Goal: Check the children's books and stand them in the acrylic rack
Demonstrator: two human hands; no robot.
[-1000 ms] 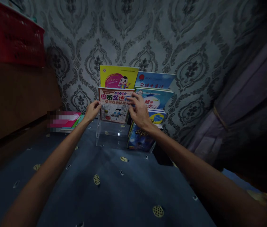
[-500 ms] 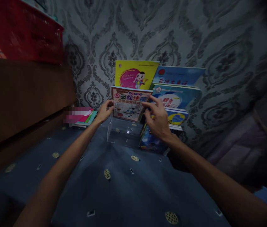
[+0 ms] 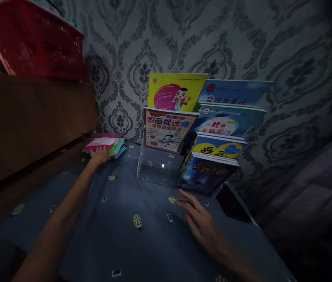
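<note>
My left hand reaches to a small pile of books; its fingers lie spread on the pink book on top. Over the cloth, in front of the clear plastic stand, my right hand hovers open with nothing in it. The brown-framed picture book leans in the stand, with a yellow book behind it. To their right, a dark blue book, a blue-and-yellow book, a teal book and a blue book stand in tiers.
A dark flat object lies right of the stand on the patterned blue cloth. At left, a red basket sits on a brown wooden cabinet. The patterned wall rises behind the books.
Both hands have come away from the brown-framed picture book, which stays in the stand. My left hand has moved left onto the pile; my right hand has dropped toward me.
</note>
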